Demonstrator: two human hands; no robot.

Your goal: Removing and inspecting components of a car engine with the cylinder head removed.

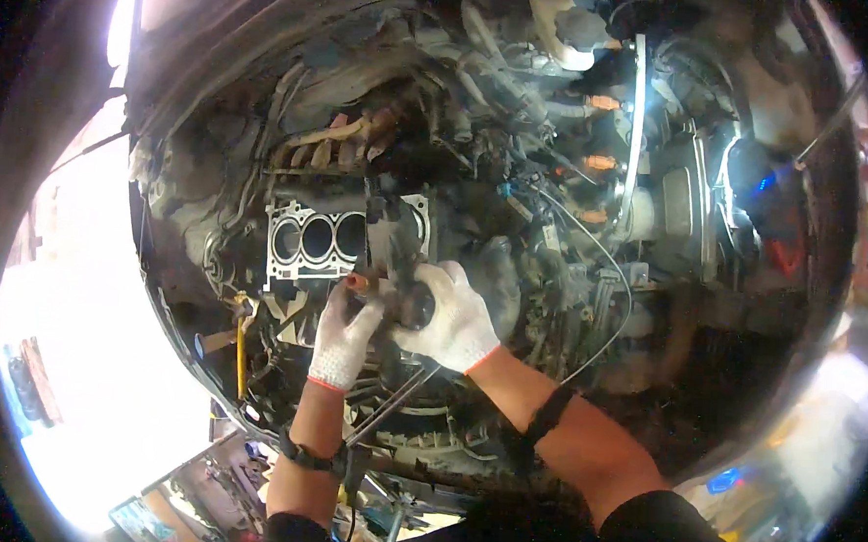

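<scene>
Both my hands wear white knit gloves and are raised over an open engine bay. My left hand (346, 337) is closed, thumb and fingers pinched at a small orange-tipped piece (357, 282). Curled fingers and thumb of my right hand (459, 317) grip the side of a long dark part (389, 237), whose kind I cannot make out. That part stands in front of the engine block (275, 266), hiding some of its right side. Several round cylinder bores show in the block's bare, pale top face.
A pale metal rail (637, 125) with several orange-ended fittings lies to the right, beside a thin looping cable (613, 266). A yellow rod (242, 354) stands at the bay's left edge. Below is a tray of tools (216, 490). A bright lamp (729, 174) shines at right.
</scene>
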